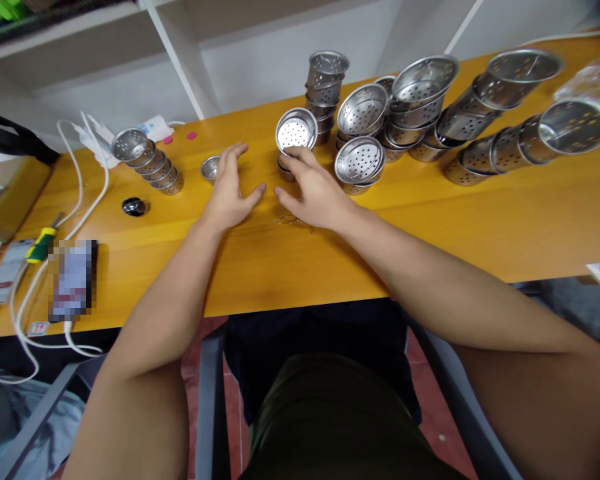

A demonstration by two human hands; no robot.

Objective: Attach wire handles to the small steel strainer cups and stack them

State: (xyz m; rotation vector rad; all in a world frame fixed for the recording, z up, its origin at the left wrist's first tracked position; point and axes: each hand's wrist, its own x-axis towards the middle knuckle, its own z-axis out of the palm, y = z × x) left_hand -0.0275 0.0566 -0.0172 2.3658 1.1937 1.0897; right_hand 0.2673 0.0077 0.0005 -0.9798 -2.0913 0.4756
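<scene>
My left hand hovers over the middle of the table, thumb and fingers apart with nothing between them. Just beyond its fingers sits a small metal cup, partly hidden. My right hand has its fingers spread in front of a short stack of perforated metal cups; whether the fingertips touch it I cannot tell. Thin bent wire pieces lie on the wood below that hand. Farther right stand two low stacks of wide perforated cups.
More perforated cup stacks lean at the right and left of the wooden table. A shiny dark round object, a screwdriver, phones and white cables lie left. White shelving rises behind.
</scene>
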